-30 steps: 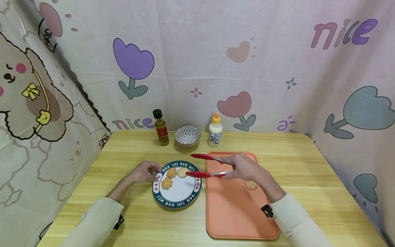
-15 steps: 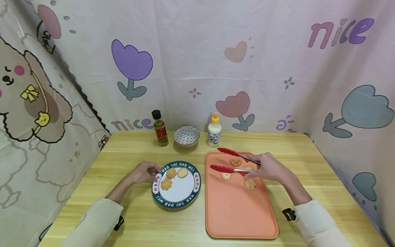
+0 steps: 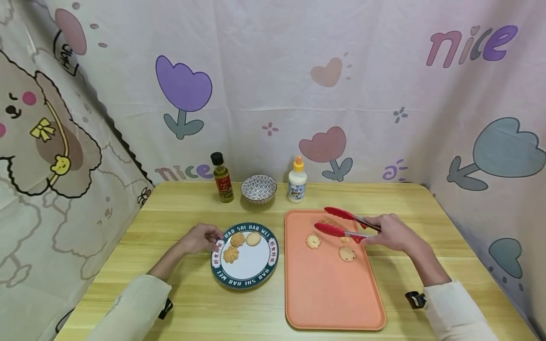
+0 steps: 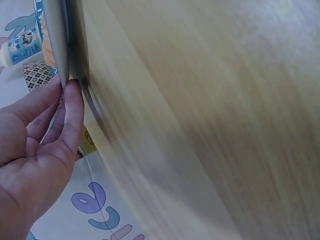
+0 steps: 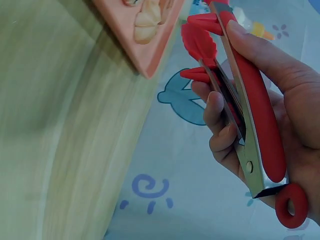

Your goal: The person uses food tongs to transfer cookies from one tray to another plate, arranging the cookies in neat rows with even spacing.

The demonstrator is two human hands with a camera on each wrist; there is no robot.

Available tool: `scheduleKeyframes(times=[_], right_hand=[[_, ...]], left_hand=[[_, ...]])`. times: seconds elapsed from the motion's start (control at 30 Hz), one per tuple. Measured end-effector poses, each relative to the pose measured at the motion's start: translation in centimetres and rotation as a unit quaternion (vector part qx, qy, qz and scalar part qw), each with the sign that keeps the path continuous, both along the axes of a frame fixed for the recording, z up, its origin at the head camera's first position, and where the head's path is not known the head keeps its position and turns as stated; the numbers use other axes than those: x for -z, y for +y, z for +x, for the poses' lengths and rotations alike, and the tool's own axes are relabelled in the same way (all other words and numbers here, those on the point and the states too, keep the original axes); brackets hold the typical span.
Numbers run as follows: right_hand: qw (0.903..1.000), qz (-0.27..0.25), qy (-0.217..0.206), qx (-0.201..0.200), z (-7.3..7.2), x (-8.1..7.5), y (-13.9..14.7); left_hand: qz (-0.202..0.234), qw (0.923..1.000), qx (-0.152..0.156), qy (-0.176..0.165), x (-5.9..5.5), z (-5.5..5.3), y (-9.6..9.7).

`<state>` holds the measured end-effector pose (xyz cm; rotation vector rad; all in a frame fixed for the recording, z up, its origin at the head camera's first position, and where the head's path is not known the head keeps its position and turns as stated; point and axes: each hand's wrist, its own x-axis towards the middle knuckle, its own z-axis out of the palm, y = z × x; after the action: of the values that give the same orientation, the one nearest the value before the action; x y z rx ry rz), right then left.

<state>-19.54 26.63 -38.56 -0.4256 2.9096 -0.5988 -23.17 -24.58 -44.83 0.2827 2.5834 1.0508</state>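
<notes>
My left hand [image 3: 202, 238] pinches the left rim of a round plate [image 3: 244, 282] with a dark green border; the left wrist view shows thumb and fingers on its edge [image 4: 61, 45]. Three cookies [image 3: 231, 254] lie on the plate's upper left part. In my right hand [image 3: 394, 232] are red-tipped metal tongs [image 5: 260, 115], held with their arms spread and nothing between the tips. The tongs hover over the upper right of an orange tray [image 3: 332, 303]. Several cookies [image 3: 347, 254] lie in the tray's upper half, some partly hidden by the tongs.
Along the back of the wooden table [image 3: 192, 303] stand an oil bottle [image 3: 223, 182], a small patterned bowl [image 3: 259, 188] and a white squeeze bottle [image 3: 297, 182] with an orange tip. A printed cloth [image 3: 264, 85] hangs behind and at the sides.
The right hand has carried the tongs rightward, from over the plate's right side to over the tray, uncovering more of the plate and tray. The left hand stays on the plate rim.
</notes>
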Motion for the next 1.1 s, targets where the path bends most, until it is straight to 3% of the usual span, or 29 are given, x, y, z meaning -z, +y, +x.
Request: scheduleKeyframes(times=[0.5,0.63,1.1], right_hand=[[0.9998,0.002,0.015,-0.015,0.3,1.4,1.1],[0.9999,-0.003,0.011,-0.012,0.4,1.6,1.1],[0.9994,-0.023,0.024,-0.007,0.5,0.7,0.5]], left_hand=[[-0.005,0.9998,-0.02,-0.005,0.0,-0.1,0.4],[-0.009,0.9999,-0.013,0.001,0.0,-0.2,0.3],[-0.007,0.9999,-0.01,0.0,-0.1,0.2,0.2]])
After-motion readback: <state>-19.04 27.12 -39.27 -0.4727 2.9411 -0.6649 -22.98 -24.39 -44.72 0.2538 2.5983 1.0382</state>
